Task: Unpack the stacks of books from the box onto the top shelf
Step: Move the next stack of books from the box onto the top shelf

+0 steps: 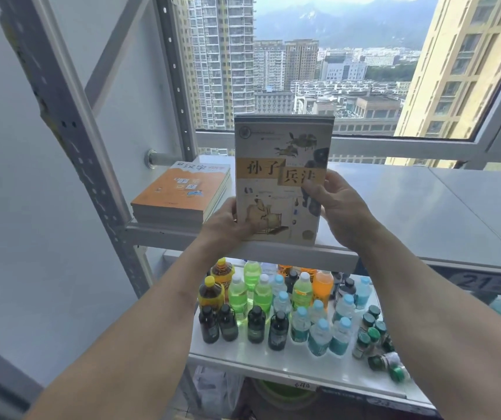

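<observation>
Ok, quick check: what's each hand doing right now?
Left hand: closed on the lower left edge of the upright stack of books.
Right hand: closed on the same stack's right edge, thumb across the cover.

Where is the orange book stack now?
The orange book stack lies on the top shelf's left end, beside the upright post, left of the held book.

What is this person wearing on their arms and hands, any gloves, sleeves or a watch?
Nothing that shows. The left hand and right hand are bare, with no gloves, rings or watch in view. Both forearms are uncovered up to the picture's edge, so no sleeve shows.
</observation>
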